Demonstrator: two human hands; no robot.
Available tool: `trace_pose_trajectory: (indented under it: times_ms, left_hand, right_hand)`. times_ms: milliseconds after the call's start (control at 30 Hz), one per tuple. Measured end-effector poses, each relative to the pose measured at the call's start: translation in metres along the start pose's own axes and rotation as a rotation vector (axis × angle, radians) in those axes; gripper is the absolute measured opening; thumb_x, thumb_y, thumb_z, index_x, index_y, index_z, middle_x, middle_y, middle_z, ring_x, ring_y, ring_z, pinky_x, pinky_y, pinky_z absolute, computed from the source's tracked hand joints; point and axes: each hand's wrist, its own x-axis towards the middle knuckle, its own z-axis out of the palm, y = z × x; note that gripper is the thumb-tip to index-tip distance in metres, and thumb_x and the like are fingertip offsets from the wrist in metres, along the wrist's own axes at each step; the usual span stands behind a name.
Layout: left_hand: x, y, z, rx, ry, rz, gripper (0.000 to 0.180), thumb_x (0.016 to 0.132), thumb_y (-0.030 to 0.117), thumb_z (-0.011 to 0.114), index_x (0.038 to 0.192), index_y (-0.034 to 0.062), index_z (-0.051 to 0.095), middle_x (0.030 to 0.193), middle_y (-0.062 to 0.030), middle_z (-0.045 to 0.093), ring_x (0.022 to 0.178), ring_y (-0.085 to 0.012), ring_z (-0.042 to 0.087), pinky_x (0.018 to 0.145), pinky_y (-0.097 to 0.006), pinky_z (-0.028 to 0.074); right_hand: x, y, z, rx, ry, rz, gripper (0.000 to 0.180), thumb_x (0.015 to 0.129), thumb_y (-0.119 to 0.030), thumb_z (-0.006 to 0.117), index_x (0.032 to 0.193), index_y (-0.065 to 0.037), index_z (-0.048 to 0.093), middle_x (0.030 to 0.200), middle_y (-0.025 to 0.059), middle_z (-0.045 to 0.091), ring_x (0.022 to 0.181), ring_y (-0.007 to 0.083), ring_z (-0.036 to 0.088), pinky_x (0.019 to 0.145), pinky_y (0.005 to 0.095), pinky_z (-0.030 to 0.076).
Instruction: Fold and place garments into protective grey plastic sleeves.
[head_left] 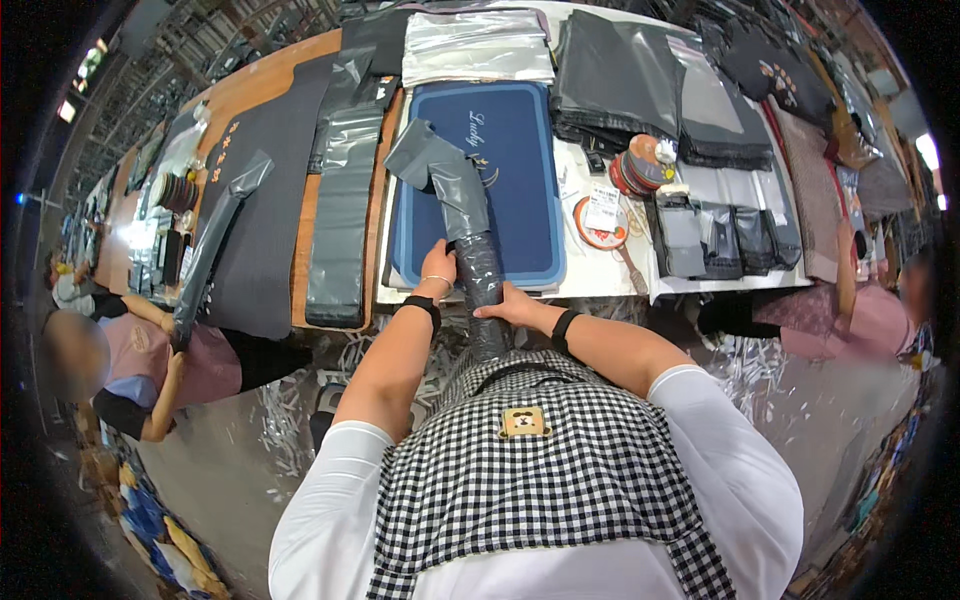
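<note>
A long roll in a shiny grey plastic bag (pixel 464 215) lies slantwise over a dark blue mat (pixel 530 190), its near end against my checked apron. The bag's far end is flat, loose and folded to the left. My left hand (pixel 438 268) grips the roll's left side near the table's front edge. Lower down, my right hand (pixel 510 304) is closed round its right side, thumb on top. What is inside the bag is hidden. The blue mat has a lighter blue border, pale lettering and a small yellow motif.
Folded grey plastic bags (pixel 345 220) lie left of the mat, with clear packaging (pixel 478 45) behind it. To the right are tape rolls (pixel 640 165), a round orange-rimmed dish (pixel 600 222) and black bags (pixel 620 75). Co-workers stand at both sides; the left one (pixel 150 350) holds another grey roll.
</note>
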Motion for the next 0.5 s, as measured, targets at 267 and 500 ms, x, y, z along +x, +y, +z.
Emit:
trace_pose_trajectory:
  times_ms: [267, 500]
  left_hand:
    - [-0.045, 0.019, -0.041, -1.292, -0.513, -0.391, 0.031, 0.112, 0.013, 0.049, 0.141, 0.0060, 0.058, 0.115, -0.0109, 0.074, 0.095, -0.0235, 0.076, 0.075, -0.034, 0.065]
    - [-0.061, -0.004, -0.014, -1.213, -0.474, -0.306, 0.029, 0.110, 0.014, 0.056, 0.134, 0.0010, 0.065, 0.112, -0.0089, 0.077, 0.090, -0.0189, 0.076, 0.077, -0.032, 0.063]
  right_hand:
    - [-0.083, -0.101, -0.067, -0.267, -0.153, -0.185, 0.087, 0.103, -0.064, 0.058, 0.145, 0.010, 0.044, 0.121, 0.0205, 0.068, 0.105, 0.0299, 0.069, 0.094, 0.0406, 0.056]
    - [-0.028, -0.063, -0.096, -0.537, 0.212, -0.361, 0.060, 0.096, -0.043, 0.070, 0.132, 0.003, 0.058, 0.110, 0.0215, 0.071, 0.092, 0.0360, 0.071, 0.080, 0.0444, 0.058]
